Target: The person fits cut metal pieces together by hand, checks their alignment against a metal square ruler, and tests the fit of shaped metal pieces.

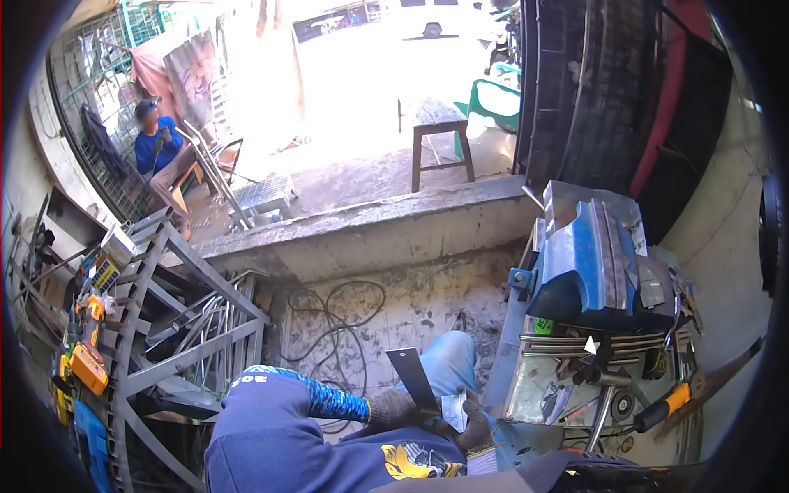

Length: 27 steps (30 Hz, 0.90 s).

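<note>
My left hand (391, 408), in a dark knit glove, is closed on a dark flat metal bar (413, 380). The bar tilts upward and has small holes near its top end. Close beside it, my right hand (475, 428), also gloved, grips a small pale, silvery-white piece (454, 410). Whether that piece is folded paper or metal I cannot tell. Both hands are near my lap, in front of my jeans-covered knee (450, 359). Most of my fingers are hidden by the gloves' angle and the things held.
To the right, a blue vise (573, 263) stands on a bench with metal rods, a hammer (608, 403) and an orange-handled tool (670, 407). A metal frame (189, 353) and yellow cordless tool (89, 353) are left. A black cable (335, 329) lies ahead; a person (160, 152) sits outside.
</note>
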Tool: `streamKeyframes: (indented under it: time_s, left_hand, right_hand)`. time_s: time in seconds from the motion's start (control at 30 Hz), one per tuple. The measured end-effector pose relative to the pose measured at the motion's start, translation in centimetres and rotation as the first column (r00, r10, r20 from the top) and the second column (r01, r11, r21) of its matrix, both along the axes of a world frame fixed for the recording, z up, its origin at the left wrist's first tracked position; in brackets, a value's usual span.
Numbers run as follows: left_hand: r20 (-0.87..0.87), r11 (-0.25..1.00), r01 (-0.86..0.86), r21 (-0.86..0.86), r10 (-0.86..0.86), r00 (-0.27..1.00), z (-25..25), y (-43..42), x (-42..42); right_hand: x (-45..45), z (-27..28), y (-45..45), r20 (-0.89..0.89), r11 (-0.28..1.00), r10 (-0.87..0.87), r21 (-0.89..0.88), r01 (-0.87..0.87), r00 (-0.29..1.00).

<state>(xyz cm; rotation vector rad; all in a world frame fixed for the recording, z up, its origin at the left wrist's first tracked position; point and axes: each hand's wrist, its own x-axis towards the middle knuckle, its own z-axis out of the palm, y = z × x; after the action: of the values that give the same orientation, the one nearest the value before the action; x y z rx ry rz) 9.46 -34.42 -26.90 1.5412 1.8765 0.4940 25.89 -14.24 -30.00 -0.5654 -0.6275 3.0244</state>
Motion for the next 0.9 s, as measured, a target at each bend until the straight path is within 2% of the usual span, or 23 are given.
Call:
streamKeyframes:
  time_s: [0.03, 0.17, 0.27, 0.33, 0.37, 0.4, 0.43, 0.47, 0.5, 0.53, 0.57, 0.6, 0.63, 0.73, 0.77, 0.8, 0.87, 0.9]
  left_hand:
    - [0.056, 0.999, -0.009, -0.046, 0.011, 0.998, 0.1, 0.2, -0.1]
    - [0.019, 0.996, 0.000, -0.084, 0.002, 1.000, -0.7, 0.0, -0.3]
    - [-0.014, 1.000, 0.020, 0.010, -0.020, 1.000, 1.1, 0.2, -0.5]
    - [0.012, 0.986, 0.098, -0.131, -0.097, 0.995, 4.4, 0.9, -0.7]
    - [0.010, 0.988, 0.095, -0.124, -0.094, 0.995, 4.5, 1.3, -0.9]
    - [-0.027, 0.994, 0.095, -0.053, -0.096, 0.995, 4.4, 1.5, -1.0]
    - [-0.063, 0.995, 0.097, 0.015, -0.096, 0.993, 4.2, 1.7, -1.1]
    - [-0.059, 0.995, 0.095, 0.014, -0.094, 0.994, 3.3, 2.1, -1.4]
    - [-0.100, 0.975, 0.136, 0.177, -0.119, 0.988, 2.2, 3.0, -2.1]
    - [-0.142, 0.926, 0.178, 0.333, -0.137, 0.980, 2.3, 3.7, -2.3]
    - [-0.137, 0.940, 0.167, 0.298, -0.131, 0.982, 2.6, 4.1, -2.4]
    - [-0.133, 0.951, 0.160, 0.263, -0.129, 0.983, 4.1, 4.9, -2.6]
    - [-0.187, 0.970, 0.226, 0.092, -0.206, 0.961, 5.3, 5.7, -2.8]
    - [-0.148, 0.960, 0.239, 0.144, -0.218, 0.965, 3.0, 6.8, -2.9]
    - [-0.220, 0.946, 0.272, 0.174, -0.231, 0.948, 2.2, 7.3, -2.8]
    - [-0.220, 0.945, 0.277, 0.174, -0.237, 0.946, 2.3, 7.8, -2.8]
    - [-0.214, 0.952, 0.278, 0.128, -0.248, 0.945, 2.2, 8.9, -2.6]
    - [-0.101, 0.970, 0.225, 0.095, -0.215, 0.971, 2.3, 9.3, -2.8]
  right_hand:
    - [-0.1, 0.0, 0.0, -0.016, 0.999, -0.002, -0.034, 0.002, 1.000]
    - [-0.1, -0.4, 0.0, -0.028, 0.998, -0.013, -0.069, 0.011, 1.000]
    - [0.0, 0.6, 0.0, -0.022, 1.000, 0.020, -0.013, -0.020, 1.000]
    - [0.1, 1.1, -0.3, -0.018, 1.000, 0.002, 0.012, -0.002, 1.000]
    - [0.0, 1.4, -0.1, -0.021, 0.999, -0.011, 0.042, 0.012, 1.000]
    - [0.0, 1.8, 0.1, -0.021, 0.999, -0.011, 0.044, 0.012, 1.000]
    - [0.1, 2.0, 0.1, -0.001, 0.991, -0.006, 0.135, 0.006, 1.000]
    - [0.4, 2.4, 0.1, 0.023, 0.975, -0.002, 0.223, -0.003, 1.000]
    - [0.3, 3.0, 0.1, 0.023, 0.975, 0.002, 0.223, -0.007, 1.000]
    - [0.3, 3.6, 0.2, -0.060, 0.974, 0.037, 0.227, -0.022, 0.998]
    - [0.3, 4.2, 0.1, -0.142, 0.972, 0.069, 0.231, -0.034, 0.987]
    - [0.2, 4.7, 0.0, -0.142, 0.972, 0.066, 0.232, -0.032, 0.988]
    - [0.1, 5.1, -0.1, -0.151, 0.965, 0.061, 0.260, -0.020, 0.987]
    - [0.1, 5.6, -0.5, -0.129, 0.950, -0.008, 0.310, 0.048, 0.992]
    - [0.3, 5.7, -0.8, -0.091, 0.940, -0.062, 0.329, 0.089, 0.994]
    - [0.2, 6.1, -0.7, -0.091, 0.940, -0.068, 0.328, 0.094, 0.994]
    - [0.8, 6.6, -0.3, -0.042, 0.891, -0.065, 0.447, 0.077, 0.997]
    - [1.0, 5.0, 0.5, -0.103, 0.949, -0.030, 0.309, 0.061, 0.994]
